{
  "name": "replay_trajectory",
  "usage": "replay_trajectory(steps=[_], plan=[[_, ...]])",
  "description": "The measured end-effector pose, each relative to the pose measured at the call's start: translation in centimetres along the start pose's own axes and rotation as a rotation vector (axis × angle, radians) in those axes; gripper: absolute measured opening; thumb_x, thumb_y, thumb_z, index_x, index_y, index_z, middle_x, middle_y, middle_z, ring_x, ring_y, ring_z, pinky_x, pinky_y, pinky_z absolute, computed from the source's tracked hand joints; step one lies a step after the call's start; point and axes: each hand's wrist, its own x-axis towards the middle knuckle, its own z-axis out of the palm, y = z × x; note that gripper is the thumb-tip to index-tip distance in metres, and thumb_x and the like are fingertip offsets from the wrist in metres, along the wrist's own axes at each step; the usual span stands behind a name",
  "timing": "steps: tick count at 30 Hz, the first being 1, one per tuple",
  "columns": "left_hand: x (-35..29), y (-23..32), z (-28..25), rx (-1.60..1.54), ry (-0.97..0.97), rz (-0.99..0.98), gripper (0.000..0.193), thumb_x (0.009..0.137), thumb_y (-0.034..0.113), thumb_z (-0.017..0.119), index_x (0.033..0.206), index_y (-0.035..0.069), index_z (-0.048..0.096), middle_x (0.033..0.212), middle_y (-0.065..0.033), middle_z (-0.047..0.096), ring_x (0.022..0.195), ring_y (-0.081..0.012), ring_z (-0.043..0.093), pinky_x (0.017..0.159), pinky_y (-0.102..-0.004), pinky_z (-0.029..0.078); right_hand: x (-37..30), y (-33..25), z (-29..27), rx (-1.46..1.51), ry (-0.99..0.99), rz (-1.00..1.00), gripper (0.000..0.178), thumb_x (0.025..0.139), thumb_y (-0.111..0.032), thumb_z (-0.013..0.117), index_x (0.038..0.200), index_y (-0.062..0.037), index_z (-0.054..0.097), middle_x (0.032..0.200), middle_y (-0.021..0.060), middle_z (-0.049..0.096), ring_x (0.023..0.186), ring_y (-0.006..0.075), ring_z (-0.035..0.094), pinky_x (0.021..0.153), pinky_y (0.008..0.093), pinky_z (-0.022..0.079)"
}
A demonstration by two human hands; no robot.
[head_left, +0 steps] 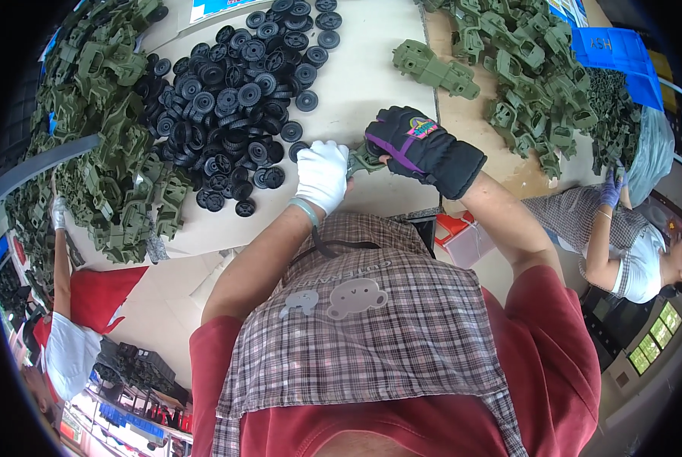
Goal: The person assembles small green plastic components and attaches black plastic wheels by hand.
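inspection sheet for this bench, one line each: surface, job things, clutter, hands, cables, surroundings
Surface: pale table, tan section at right.
Job things: heaped black wheels; green plastic bodies piled both sides; one single body lying apart.
Clutter: blue panel and clear bag, far right.
Hands: white-gloved left hand and black-gloved right hand on a green part.
Cables: nothing seen.
Surroundings: left co-worker, right co-worker.

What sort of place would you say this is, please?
Probably a toy-vehicle assembly workshop: heaped black wheels and piles of green vehicle bodies cover the worktops, and a gloved co-worker reaches toward small green pieces.
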Motion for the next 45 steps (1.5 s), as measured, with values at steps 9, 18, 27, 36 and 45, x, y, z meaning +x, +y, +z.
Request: replay_trajectory(steps=[9,18,27,36,45], plan=[[0.0,-0.1,0.0,-0.025,-0.013,0.011,0.048,0.071,0.039,0.089,0.102,0.009,0.067,0.1,-0.012,0.067,0.096,-0.0321,0.066,0.076,-0.047,0.051,0.4,1.2,1.4,0.119,0.104,-0.09,0.034,0.077,-0.026,0.083,0.1,-0.0061,0.066,0.096,0.0186,0.067,0.1,0.0444,0.063,0.085,0.0539,0.051],[-0.1,-0.3,0.4,-0.058,0.006,0.05,0.045,0.072,0.037,0.088,0.099,0.008,0.067,0.098,-0.0124,0.067,0.093,-0.0328,0.066,0.075,-0.0474,0.051,0.6,1.9,1.2,0.077,0.019,-0.131,0.037,0.076,-0.03,0.082,0.1,-0.0056,0.067,0.097,0.0183,0.067,0.1,0.0448,0.063,0.086,0.0536,0.052],[-0.3,0.1,0.1,-0.043,0.001,0.082,0.046,0.074,0.04,0.088,0.101,0.009,0.067,0.098,-0.0112,0.067,0.094,-0.0311,0.066,0.075,-0.0467,0.05,-0.9,0.4,2.3,0.152,0.072,0.028,0.03,0.08,-0.025,0.083,0.1,-0.0067,0.071,0.099,0.0169,0.071,0.1,0.0406,0.068,0.088,0.0513,0.054],[-0.8,0.2,0.7,-0.024,0.006,0.113,0.042,0.078,0.041,0.085,0.101,0.011,0.067,0.098,-0.0098,0.066,0.094,-0.0302,0.065,0.074,-0.0454,0.049,-0.4,-1.0,2.8,0.186,0.415,0.289,0.034,0.089,-0.025,0.071,0.116,-0.0037,0.071,0.107,0.0229,0.072,0.106,0.0442,0.067,0.093,0.0514,0.054],[-0.6,-0.2,1.4,-0.049,0.056,0.156,0.044,0.079,0.044,0.083,0.101,0.009,0.067,0.097,-0.0083,0.065,0.093,-0.0291,0.063,0.073,-0.0456,0.045,4.3,-0.9,5.3,-0.031,0.064,0.038,0.038,0.082,-0.036,0.075,0.106,-0.0063,0.072,0.101,0.0182,0.075,0.099,0.0396,0.072,0.09,0.0504,0.056]])
